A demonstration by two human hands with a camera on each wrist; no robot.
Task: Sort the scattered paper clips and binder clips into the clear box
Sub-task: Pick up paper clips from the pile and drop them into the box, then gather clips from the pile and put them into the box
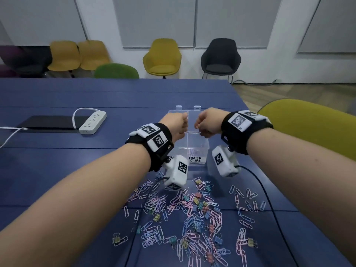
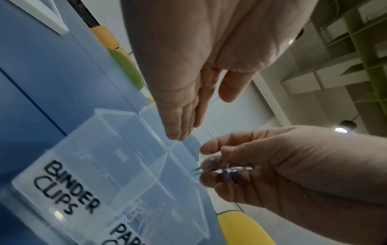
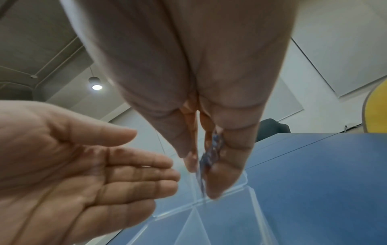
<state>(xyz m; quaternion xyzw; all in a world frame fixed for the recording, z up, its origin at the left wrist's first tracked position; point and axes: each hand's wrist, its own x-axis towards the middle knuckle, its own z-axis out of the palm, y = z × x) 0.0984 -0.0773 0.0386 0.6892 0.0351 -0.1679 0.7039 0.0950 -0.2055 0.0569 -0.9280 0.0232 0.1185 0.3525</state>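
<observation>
The clear box point(image 1: 200, 151) stands open on the blue table point(image 1: 67, 166), with one compartment marked PAPER CLIPS point(image 1: 195, 159) and another marked BINDER CLIPS point(image 2: 64, 187). A few paper clips lie in the paper clip compartment point(image 2: 138, 213). Both hands hover over the box. My right hand point(image 1: 205, 126) pinches a small bunch of bluish paper clips point(image 2: 222, 170) between thumb and fingers point(image 3: 228, 157). My left hand point(image 1: 178, 125) is beside it, palm up, fingers point(image 2: 180, 126) straight and holding nothing. Several pastel paper clips and binder clips point(image 1: 192, 214) lie scattered in front of the box.
A white power strip point(image 1: 92, 122) and a dark pad point(image 1: 50, 122) lie at the far left of the table. A yellow-green chair point(image 1: 312, 128) stands close on the right. The black wrist-camera cables point(image 1: 269, 199) trail over the scattered clips.
</observation>
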